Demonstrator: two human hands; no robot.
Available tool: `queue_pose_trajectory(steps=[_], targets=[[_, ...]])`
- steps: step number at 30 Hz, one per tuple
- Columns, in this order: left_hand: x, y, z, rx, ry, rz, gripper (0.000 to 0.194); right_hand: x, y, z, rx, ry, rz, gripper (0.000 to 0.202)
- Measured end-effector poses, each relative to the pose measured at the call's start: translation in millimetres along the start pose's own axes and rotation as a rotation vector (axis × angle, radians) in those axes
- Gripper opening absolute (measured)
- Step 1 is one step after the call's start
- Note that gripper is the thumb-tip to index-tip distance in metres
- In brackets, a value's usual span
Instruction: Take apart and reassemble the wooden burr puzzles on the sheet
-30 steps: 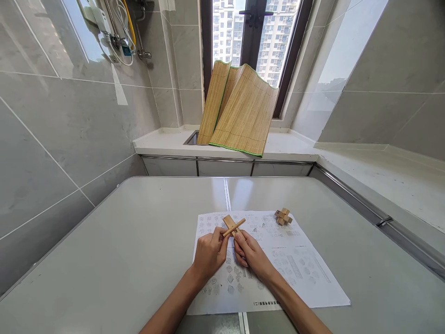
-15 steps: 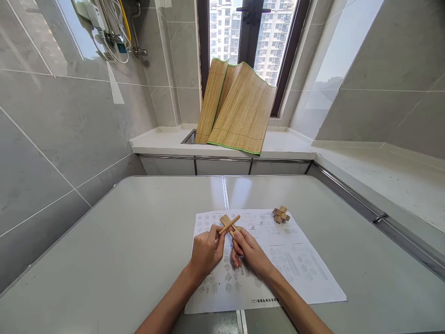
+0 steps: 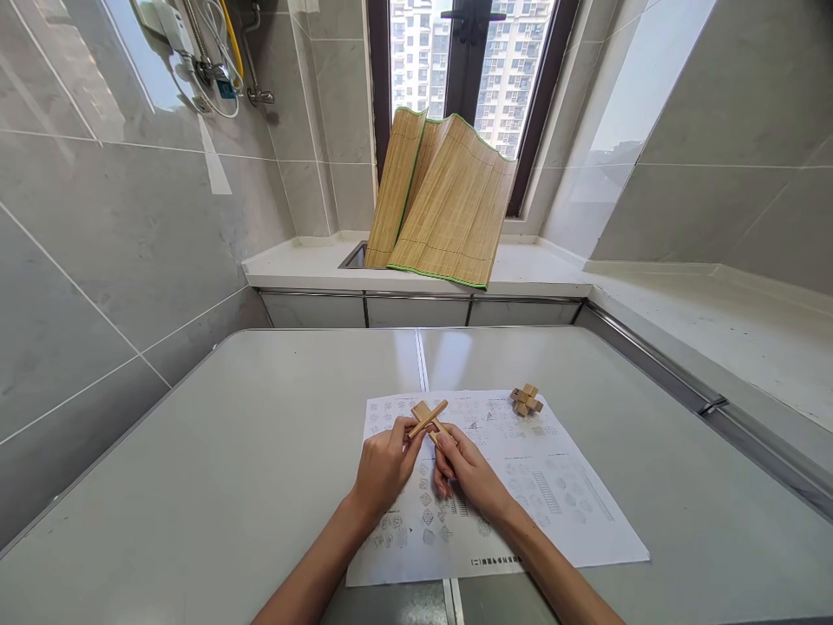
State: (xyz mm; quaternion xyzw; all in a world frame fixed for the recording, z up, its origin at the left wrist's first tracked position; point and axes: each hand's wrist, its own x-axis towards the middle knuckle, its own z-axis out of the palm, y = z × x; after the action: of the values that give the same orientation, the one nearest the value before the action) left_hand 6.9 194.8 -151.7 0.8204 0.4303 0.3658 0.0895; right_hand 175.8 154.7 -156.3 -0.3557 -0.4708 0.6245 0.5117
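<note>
My left hand (image 3: 383,464) pinches one wooden stick (image 3: 435,415) that slants up to the right. In my right hand (image 3: 472,473), closed fingers grip a second wooden piece (image 3: 422,410) that slants up to the left. The two pieces cross each other just above the fingertips; whether they are locked together I cannot tell. Both hands are over a printed sheet (image 3: 560,538) with small drawings of puzzles. An assembled wooden burr puzzle (image 3: 526,400) rests at the sheet's far right corner.
The sheet lies on a pale grey table (image 3: 227,486) with a seam down its middle. Behind it is a white ledge (image 3: 312,273) with a folded bamboo mat (image 3: 449,204) leaning by the window. Tiled walls stand left and right.
Hardly anything differs. The stick in my left hand has shifted very slightly; both hands keep their hold on the wooden pieces.
</note>
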Motion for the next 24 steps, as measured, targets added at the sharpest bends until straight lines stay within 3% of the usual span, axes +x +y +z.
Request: queue_pose_trajectory(steps=[7,15,19,24], targets=[[-1,-2,-2.0,-0.013,-0.044,0.054,0.013,-1,0,-1,0.008,-0.022,-0.009,0.044],[0,0,-3.2,0.037,-0.004,0.045,0.012,-2,-3,0,0.066,-0.006,0.023,0.039],[2,7,-6.4,-0.085,0.016,-0.056,0.018,1,-6,-3,0.219,0.058,0.059,0.036],[9,17,-12.1,-0.459,0.049,-0.332,0.026,1,-12,-11,0.412,0.074,0.154,0.029]])
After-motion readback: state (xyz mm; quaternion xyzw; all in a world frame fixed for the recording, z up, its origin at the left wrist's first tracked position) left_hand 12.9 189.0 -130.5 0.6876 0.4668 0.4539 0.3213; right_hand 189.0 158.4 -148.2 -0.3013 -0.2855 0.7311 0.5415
